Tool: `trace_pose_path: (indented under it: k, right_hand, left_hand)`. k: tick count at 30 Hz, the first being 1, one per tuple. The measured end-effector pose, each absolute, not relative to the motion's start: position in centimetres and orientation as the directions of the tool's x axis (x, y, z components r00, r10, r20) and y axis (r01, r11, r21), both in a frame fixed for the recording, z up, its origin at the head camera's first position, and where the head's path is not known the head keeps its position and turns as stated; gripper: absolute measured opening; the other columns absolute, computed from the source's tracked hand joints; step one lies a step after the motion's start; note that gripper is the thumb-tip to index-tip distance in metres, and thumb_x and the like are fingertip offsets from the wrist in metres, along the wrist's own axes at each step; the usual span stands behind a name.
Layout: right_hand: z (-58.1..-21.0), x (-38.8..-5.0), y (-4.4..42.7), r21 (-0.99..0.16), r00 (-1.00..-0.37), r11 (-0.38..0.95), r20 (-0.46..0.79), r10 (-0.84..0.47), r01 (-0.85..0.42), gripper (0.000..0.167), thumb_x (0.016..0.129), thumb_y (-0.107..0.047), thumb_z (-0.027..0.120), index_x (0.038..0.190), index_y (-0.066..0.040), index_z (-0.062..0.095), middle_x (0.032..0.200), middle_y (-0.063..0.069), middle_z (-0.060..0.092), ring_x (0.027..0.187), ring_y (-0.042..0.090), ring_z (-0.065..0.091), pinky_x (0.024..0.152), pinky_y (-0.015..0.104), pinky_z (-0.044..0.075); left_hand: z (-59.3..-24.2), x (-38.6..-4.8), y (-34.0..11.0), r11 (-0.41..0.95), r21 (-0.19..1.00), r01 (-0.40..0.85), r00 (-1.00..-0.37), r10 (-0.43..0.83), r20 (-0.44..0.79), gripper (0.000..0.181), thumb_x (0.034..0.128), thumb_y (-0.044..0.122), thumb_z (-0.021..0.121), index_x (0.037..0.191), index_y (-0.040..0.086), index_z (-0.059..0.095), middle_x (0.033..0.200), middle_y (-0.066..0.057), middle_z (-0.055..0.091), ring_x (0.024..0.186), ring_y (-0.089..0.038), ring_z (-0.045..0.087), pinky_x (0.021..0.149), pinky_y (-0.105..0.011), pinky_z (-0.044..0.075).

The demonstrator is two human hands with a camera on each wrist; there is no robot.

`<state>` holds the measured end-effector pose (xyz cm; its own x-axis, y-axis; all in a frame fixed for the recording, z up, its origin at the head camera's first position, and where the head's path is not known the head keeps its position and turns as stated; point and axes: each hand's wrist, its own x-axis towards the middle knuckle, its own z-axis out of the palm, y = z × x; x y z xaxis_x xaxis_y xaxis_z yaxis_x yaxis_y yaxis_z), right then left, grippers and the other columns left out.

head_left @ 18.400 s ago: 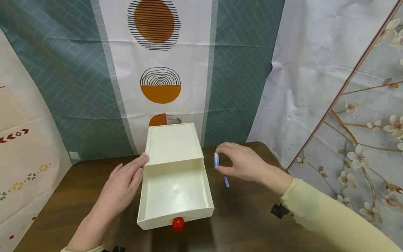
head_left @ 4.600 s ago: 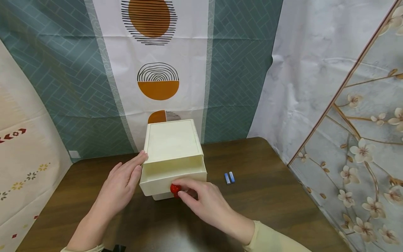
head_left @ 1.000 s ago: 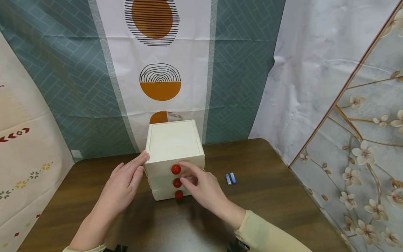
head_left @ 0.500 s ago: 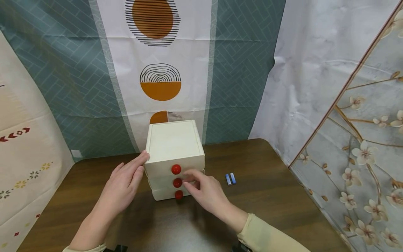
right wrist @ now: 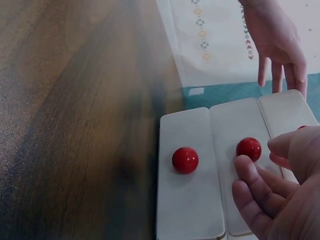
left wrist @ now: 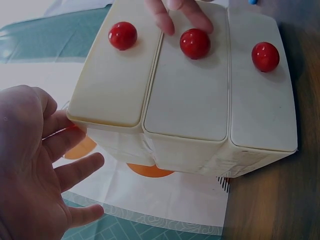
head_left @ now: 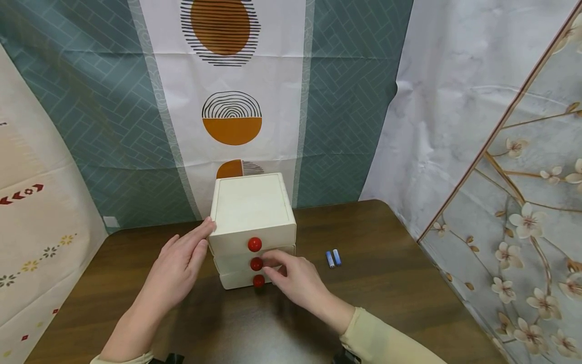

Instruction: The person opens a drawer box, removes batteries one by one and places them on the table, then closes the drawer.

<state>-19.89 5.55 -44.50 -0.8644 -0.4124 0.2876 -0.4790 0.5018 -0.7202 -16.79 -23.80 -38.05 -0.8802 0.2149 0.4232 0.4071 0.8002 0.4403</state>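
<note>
A small cream drawer cabinet [head_left: 252, 205] stands on the table, its three drawers pushed in. Red round knobs mark the fronts: the top knob [head_left: 254, 244], the middle knob [head_left: 256, 264] and the bottom knob [head_left: 258, 281]. My left hand [head_left: 179, 268] rests its fingertips against the cabinet's upper left side, fingers extended. By the middle knob is my right hand [head_left: 297, 278], its thumb and bent forefinger apart at the knob's right side. In the left wrist view its fingertips [left wrist: 200, 19] lie beside that knob; a firm grip does not show.
Two small blue-and-white batteries, a left battery [head_left: 330, 259] and a right battery [head_left: 336, 257], lie side by side right of the cabinet. The dark wooden table [head_left: 400, 293] ends at a patterned cloth backdrop [head_left: 350, 116] behind.
Earlier the top drawer was pulled out and my right hand held a battery; both batteries now lie on the table. The drawer went in; my right hand moved down to the middle knob.
</note>
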Motion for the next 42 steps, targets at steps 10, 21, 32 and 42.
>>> trace_pose_path:
  k: [10,21,32,42]
  right_hand:
    - [-44.9,-20.4,5.2,-0.743,-0.873,0.497,0.244,-0.422,-0.448,0.029,0.11,-0.029,0.073,0.138,-0.027,0.077,0.11,-0.012,0.08,0.083,0.004,0.071,0.065,0.026,0.056]
    - [-45.6,-21.0,4.5,-0.79,-0.865,0.436,0.225,-0.449,-0.432,0.027,0.111,-0.024,0.07,0.136,-0.027,0.077,0.085,-0.004,0.078,0.076,0.011,0.073,0.062,0.026,0.054]
    - [-45.9,-21.2,4.2,-0.798,-0.862,0.418,0.235,-0.449,-0.435,0.024,0.111,-0.022,0.07,0.133,-0.029,0.078,0.079,-0.007,0.074,0.072,0.008,0.07,0.06,0.026,0.051]
    - [-46.1,-21.2,4.1,-0.796,-0.862,0.415,0.247,-0.443,-0.442,0.022,0.111,-0.022,0.07,0.13,-0.029,0.078,0.078,-0.004,0.074,0.071,0.007,0.068,0.062,0.026,0.051]
  left_hand:
    - [-38.0,-16.7,-23.8,0.799,0.439,0.412,-0.876,0.215,0.431,0.047,0.1205,0.026,0.046,0.165,0.013,0.054,0.172,-0.007,0.047,0.153,-0.037,0.05,0.125,-0.073,0.025]
    - [-37.7,-16.6,-23.7,0.805,0.447,0.39,-0.89,0.205,0.408,0.048,0.1207,0.027,0.045,0.165,0.014,0.053,0.173,-0.006,0.046,0.155,-0.036,0.048,0.126,-0.072,0.024]
    - [-37.8,-16.5,-23.7,0.806,0.446,0.39,-0.889,0.202,0.412,0.047,0.1205,0.027,0.046,0.165,0.014,0.054,0.172,-0.006,0.047,0.154,-0.036,0.049,0.125,-0.073,0.024]
    - [-37.9,-16.6,-23.6,0.806,0.44,0.395,-0.884,0.204,0.421,0.047,0.1203,0.025,0.046,0.165,0.013,0.054,0.171,-0.007,0.048,0.153,-0.037,0.05,0.124,-0.074,0.025]
